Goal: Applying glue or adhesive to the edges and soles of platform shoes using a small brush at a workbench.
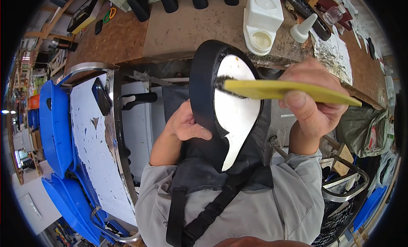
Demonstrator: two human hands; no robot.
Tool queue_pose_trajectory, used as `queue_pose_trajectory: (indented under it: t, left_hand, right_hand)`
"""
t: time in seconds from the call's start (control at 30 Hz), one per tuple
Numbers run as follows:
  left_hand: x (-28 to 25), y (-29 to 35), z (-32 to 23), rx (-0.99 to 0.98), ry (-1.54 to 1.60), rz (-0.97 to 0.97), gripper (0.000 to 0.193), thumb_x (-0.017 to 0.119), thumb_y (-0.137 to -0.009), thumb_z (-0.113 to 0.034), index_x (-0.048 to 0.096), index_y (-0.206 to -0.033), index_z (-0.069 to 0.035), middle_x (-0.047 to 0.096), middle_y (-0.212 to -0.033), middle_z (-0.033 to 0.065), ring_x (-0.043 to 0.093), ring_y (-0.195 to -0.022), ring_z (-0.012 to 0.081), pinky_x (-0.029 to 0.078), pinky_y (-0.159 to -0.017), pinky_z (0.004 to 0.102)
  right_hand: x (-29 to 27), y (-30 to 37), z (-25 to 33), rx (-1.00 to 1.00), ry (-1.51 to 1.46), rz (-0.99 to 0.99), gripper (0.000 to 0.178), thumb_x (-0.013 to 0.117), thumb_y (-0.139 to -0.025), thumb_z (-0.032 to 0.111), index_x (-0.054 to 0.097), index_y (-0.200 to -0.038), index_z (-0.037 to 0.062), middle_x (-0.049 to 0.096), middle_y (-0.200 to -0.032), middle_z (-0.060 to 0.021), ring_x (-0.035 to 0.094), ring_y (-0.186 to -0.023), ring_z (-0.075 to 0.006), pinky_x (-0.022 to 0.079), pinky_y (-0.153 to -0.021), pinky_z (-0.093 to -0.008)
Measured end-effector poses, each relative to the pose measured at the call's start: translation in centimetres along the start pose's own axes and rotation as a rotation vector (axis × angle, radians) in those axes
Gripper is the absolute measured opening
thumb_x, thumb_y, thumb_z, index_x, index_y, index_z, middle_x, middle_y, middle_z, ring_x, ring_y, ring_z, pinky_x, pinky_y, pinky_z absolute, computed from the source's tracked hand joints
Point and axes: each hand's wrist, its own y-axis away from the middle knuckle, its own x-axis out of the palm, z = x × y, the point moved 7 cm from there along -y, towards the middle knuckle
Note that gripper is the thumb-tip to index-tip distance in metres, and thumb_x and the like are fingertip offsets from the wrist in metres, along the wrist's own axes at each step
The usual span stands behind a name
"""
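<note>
My left hand [187, 124] grips a black-sided piece from its lower left, with the thumb along its side. The piece has a smooth white face [238, 102], rounded at the far end and tapering to a narrow tail near me; it looks like a shoe platform or heel. In my right hand [312, 102] is a brush with a flat yellow handle [272, 89], pinched between thumb and fingers. Its dark bristles [222, 83] touch the left edge of the white face. Beyond, a white pot [263, 22] with an uncovered round mouth stands on the workbench [191, 30].
Several black pieces [168, 0] line the bench's back edge. A white cone nozzle [304, 28] and a clear bottle [333, 14] lie at right. Left stands a metal-framed cart [95, 132] beside blue trays [55, 124]; a smaller black piece with a white patch [139, 99] lies nearby.
</note>
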Motion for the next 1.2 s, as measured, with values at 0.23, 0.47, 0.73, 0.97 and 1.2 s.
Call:
queue_pose_trajectory:
  t: [0.23, 0.47, 0.73, 0.97, 1.2]
  left_hand:
    - [0.3, -0.4, -0.9, 0.114, -0.15, -0.021, 0.048, 0.072, -0.079, -0.031, 0.06, -0.107, 0.006, 0.06, -0.11, 0.0145, 0.058, -0.098, 0.0244, 0.042, -0.086, 0.0319]
    - [0.4, -0.4, -1.5, 0.093, -0.148, -0.068, 0.049, 0.068, -0.082, -0.032, 0.058, -0.11, 0.006, 0.06, -0.11, 0.0129, 0.057, -0.098, 0.0213, 0.042, -0.086, 0.0308]
    - [0.7, -0.9, -2.6, 0.17, -0.152, -0.153, 0.049, 0.065, -0.085, -0.032, 0.056, -0.112, 0.007, 0.062, -0.107, 0.0117, 0.057, -0.096, 0.0191, 0.042, -0.085, 0.029]
    - [1.2, -1.1, -3.1, 0.183, -0.118, -0.237, 0.046, 0.066, -0.084, -0.031, 0.056, -0.11, 0.007, 0.062, -0.105, 0.0114, 0.058, -0.094, 0.019, 0.044, -0.084, 0.0303]
    - [0.0, 0.0, -2.7, 0.434, -0.263, -0.356, 0.061, 0.069, -0.081, -0.034, 0.048, -0.121, 0.006, 0.056, -0.113, 0.0097, 0.053, -0.099, 0.0177, 0.042, -0.087, 0.0308]
  right_hand:
    - [0.5, 1.1, 0.5, 0.08, -0.055, -0.005, 0.024, 0.075, -0.068, 0.015, 0.065, -0.076, -0.0055, 0.061, -0.064, -0.0143, 0.055, -0.049, -0.0198, 0.042, -0.047, -0.0301]
    - [0.5, 1.9, 0.8, -0.004, 0.029, 0.062, 0.026, 0.076, -0.068, 0.018, 0.065, -0.076, -0.005, 0.062, -0.065, -0.0149, 0.056, -0.05, -0.0211, 0.042, -0.047, -0.0308]
    - [0.6, 3.0, 1.2, -0.145, -0.053, 0.027, 0.02, 0.074, -0.071, 0.01, 0.066, -0.077, -0.0065, 0.064, -0.065, -0.014, 0.059, -0.048, -0.0206, 0.045, -0.041, -0.0281]
    - [0.4, 5.4, 1.4, -0.081, -0.209, 0.093, 0.02, 0.073, -0.072, 0.008, 0.067, -0.084, -0.0067, 0.065, -0.067, -0.0141, 0.059, -0.049, -0.0182, 0.043, -0.04, -0.0264]
    - [2.2, 2.4, 2.0, -0.238, 0.143, -0.031, 0.011, 0.059, -0.082, 0.006, 0.061, -0.086, -0.0031, 0.061, -0.074, -0.013, 0.055, -0.058, -0.0187, 0.045, -0.053, -0.0296]
